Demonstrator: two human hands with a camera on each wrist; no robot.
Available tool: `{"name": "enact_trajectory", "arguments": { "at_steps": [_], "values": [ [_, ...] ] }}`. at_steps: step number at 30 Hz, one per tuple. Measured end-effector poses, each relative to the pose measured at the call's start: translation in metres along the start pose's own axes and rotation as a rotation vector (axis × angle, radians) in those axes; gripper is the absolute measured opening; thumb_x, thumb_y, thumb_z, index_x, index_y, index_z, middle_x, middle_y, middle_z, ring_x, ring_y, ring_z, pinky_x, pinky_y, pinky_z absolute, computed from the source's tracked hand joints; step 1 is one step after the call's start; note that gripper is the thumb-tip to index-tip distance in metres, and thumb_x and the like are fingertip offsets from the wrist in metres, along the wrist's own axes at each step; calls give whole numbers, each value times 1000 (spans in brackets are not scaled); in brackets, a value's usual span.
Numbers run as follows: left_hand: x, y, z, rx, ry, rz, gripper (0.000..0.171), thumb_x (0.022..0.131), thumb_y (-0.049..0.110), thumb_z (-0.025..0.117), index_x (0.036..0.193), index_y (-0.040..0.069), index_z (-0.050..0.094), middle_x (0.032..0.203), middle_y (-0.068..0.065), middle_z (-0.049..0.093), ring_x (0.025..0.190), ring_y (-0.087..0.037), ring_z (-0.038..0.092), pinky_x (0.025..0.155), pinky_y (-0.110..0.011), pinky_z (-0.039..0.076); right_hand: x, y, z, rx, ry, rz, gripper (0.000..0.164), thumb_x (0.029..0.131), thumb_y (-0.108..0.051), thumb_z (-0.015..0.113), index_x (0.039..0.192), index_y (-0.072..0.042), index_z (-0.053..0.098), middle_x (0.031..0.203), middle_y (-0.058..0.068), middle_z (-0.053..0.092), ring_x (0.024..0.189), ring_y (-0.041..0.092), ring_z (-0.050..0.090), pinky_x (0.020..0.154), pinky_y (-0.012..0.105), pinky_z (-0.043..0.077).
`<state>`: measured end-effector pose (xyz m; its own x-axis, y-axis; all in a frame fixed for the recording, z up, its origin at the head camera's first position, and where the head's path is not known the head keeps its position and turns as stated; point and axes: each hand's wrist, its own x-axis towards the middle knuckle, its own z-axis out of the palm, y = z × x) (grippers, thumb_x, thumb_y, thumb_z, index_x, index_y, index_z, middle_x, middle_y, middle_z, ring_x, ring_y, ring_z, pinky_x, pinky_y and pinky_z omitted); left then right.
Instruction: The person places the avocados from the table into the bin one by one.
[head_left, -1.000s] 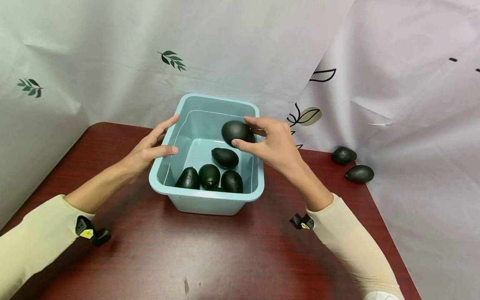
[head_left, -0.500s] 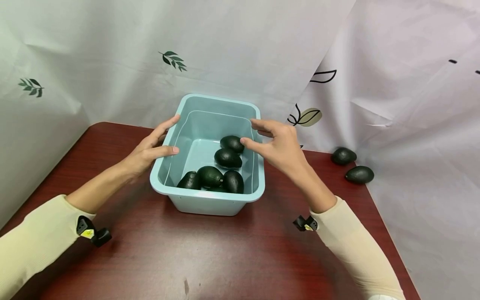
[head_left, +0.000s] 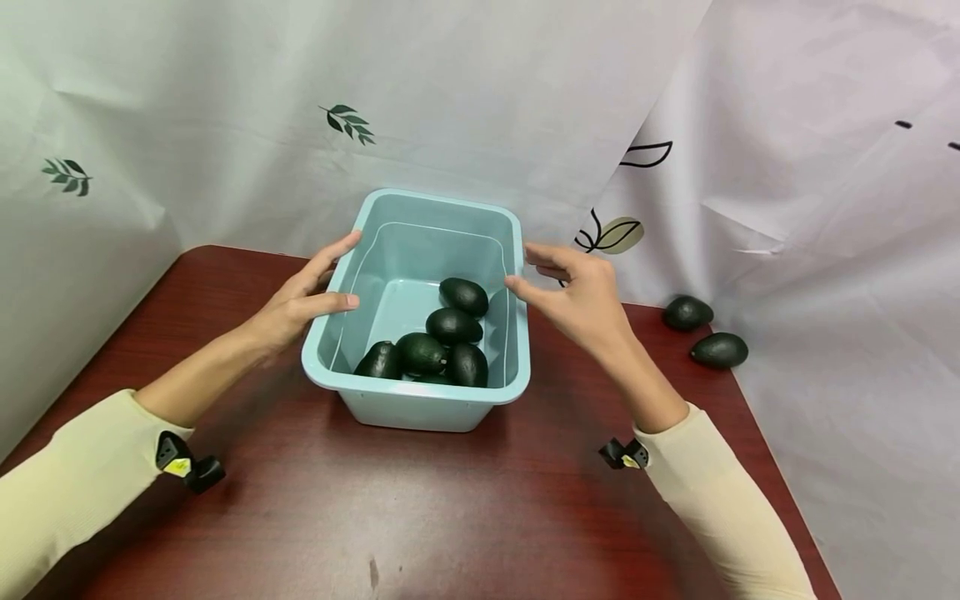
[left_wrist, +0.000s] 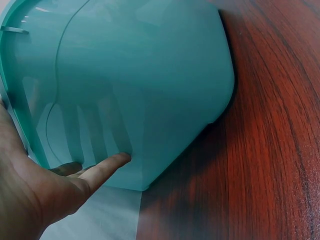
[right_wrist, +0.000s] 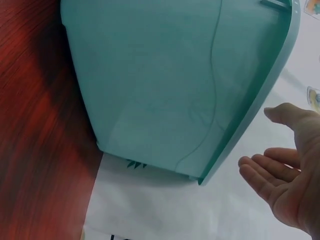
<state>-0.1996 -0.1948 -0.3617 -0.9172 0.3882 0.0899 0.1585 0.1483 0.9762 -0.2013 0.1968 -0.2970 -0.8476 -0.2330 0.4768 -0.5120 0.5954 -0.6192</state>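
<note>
A light blue plastic tub [head_left: 416, 408] stands on the table with several dark green avocados [head_left: 422, 353] inside. Two of them, a rear avocado [head_left: 464, 297] and one just in front of it [head_left: 454, 326], lie toward the right wall. My left hand [head_left: 288, 304] holds the tub's left side, thumb over the rim; in the left wrist view other fingers [left_wrist: 107, 167] touch the outer wall. Just beyond the right rim, my right hand [head_left: 577, 292] hovers with nothing in it, thumb and fingers spread apart, as the right wrist view also shows.
Two more avocados, one behind [head_left: 687, 312] and one in front [head_left: 719, 350], lie at the table's right edge. A white leaf-printed cloth [head_left: 247, 142] hangs behind and beside the reddish-brown wooden table [head_left: 420, 508].
My right hand has let go of an avocado inside the tub and moved right, out past the rim. The avocados there have shifted slightly. My left hand stays on the tub.
</note>
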Motion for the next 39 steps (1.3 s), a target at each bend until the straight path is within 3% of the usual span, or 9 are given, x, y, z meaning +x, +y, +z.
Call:
{"name": "enact_trajectory", "arguments": {
  "at_steps": [13, 22, 30, 37, 39],
  "values": [
    [0, -1, -1, 1, 2, -2, 90, 107, 16, 60, 183, 40, 16, 177, -16, 33, 144, -24, 48, 93, -28, 61, -9, 16, -12, -2, 57, 22, 48, 92, -20, 95, 135, -4, 82, 128, 15, 84, 117, 30, 84, 105, 40, 64],
    [1, -2, -1, 1, 2, -5, 91, 107, 16, 60, 182, 40, 16, 176, -16, 34, 144, -24, 47, 94, -28, 60, -16, 24, -21, -2, 54, 94, 45, 95, -24, 92, 135, -6, 83, 128, 15, 84, 117, 33, 84, 104, 43, 64],
    [1, -1, -1, 9, -1, 4, 91, 107, 16, 61, 183, 39, 16, 177, -16, 34, 144, -23, 47, 95, -27, 59, -21, 32, -27, -14, 66, 105, 43, 94, -24, 93, 133, -6, 84, 126, 16, 85, 114, 32, 85, 92, 12, 60],
    [1, -2, -1, 15, -5, 4, 90, 108, 17, 60, 183, 40, 15, 177, -15, 33, 146, -23, 46, 95, -27, 59, -29, 43, -30, -44, 46, 134, 44, 96, -27, 92, 133, -6, 83, 126, 18, 84, 112, 34, 85, 97, 40, 66],
    [1, -2, -1, 16, -3, 2, 90, 108, 17, 60, 183, 40, 15, 177, -15, 33, 145, -24, 46, 95, -27, 59, -31, 44, -32, -53, 42, 157, 45, 97, -31, 91, 135, -8, 83, 126, 17, 85, 112, 34, 85, 97, 35, 66]
  ]
}}
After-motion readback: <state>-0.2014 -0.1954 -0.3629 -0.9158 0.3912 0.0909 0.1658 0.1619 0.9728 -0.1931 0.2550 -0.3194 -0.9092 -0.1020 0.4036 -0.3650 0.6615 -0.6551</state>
